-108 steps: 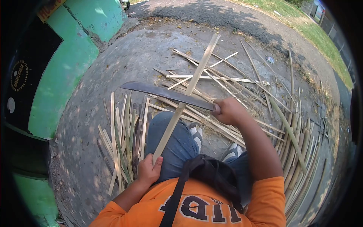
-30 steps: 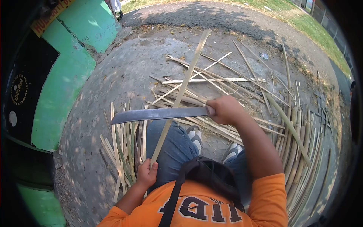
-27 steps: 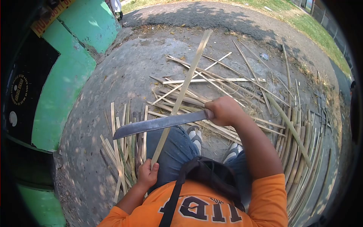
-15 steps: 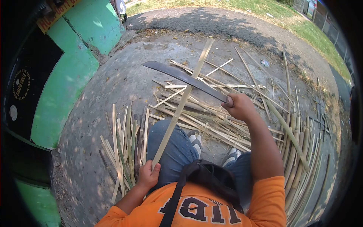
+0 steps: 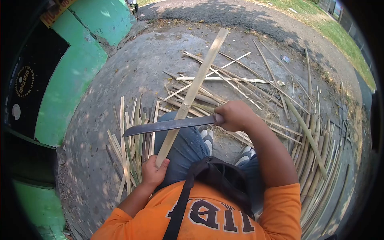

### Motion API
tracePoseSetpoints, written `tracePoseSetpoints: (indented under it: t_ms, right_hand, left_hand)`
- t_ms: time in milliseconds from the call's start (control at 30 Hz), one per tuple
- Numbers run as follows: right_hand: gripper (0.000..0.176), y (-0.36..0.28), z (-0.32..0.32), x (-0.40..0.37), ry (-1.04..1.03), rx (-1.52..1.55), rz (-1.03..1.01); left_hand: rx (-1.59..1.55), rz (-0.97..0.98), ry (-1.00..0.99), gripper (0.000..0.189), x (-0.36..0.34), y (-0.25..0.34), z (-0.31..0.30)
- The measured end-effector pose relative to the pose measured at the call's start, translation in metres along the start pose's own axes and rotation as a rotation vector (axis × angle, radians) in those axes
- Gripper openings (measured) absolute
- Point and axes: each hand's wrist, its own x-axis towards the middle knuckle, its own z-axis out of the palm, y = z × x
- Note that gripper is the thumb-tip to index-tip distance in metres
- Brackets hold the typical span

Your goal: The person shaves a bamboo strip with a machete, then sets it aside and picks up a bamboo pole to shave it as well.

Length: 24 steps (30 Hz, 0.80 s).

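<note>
My left hand (image 5: 154, 172) is closed around the lower end of a long flat bamboo strip (image 5: 199, 82), which slants up and away to the right over my knee. In my right hand (image 5: 236, 116) is the handle of a machete (image 5: 170, 125), its long dark blade pointing left. The blade crosses over the strip's lower half, a short way above my left hand. Beyond the strip, a heap of split bamboo pieces (image 5: 236, 82) lies crisscrossed on the ground.
Upright-looking bundled strips (image 5: 126, 148) lie left of my knee. Bamboo poles (image 5: 310, 160) spread along the right side. A green wall (image 5: 74, 86) with a dark panel stands at the left. A paved road (image 5: 240, 18) and grass run along the far side.
The machete has come down along the strip toward my left hand, its blade now nearly level. The strip has turned its broad face up more and my left hand has risen slightly.
</note>
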Motion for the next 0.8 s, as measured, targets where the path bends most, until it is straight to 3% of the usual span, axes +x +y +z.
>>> tracePoseSetpoints:
  t_ms: [167, 467, 533, 667, 800]
  right_hand:
    - [0.016, 0.016, 0.000, 0.001, 0.001, -0.051, 0.051]
    - [0.017, 0.043, 0.002, 0.002, 0.087, 0.003, 0.149]
    - [0.019, 0.042, -0.003, 0.001, 0.117, 0.023, 0.189]
    - [0.020, 0.033, -0.002, 0.003, 0.162, 0.012, 0.071]
    - [0.016, 0.009, 0.003, 0.005, 0.072, -0.063, 0.015]
  left_hand:
    - [0.013, 0.029, -0.015, 0.046, 0.016, 0.018, -0.004]
    - [0.047, 0.132, 0.012, 0.043, 0.020, -0.004, 0.006]
    - [-0.016, 0.050, 0.015, 0.040, 0.020, -0.012, 0.008]
    - [-0.080, 0.052, 0.078, 0.037, 0.020, -0.026, 0.016]
    - [-0.127, 0.044, 0.059, 0.038, 0.021, -0.022, 0.017]
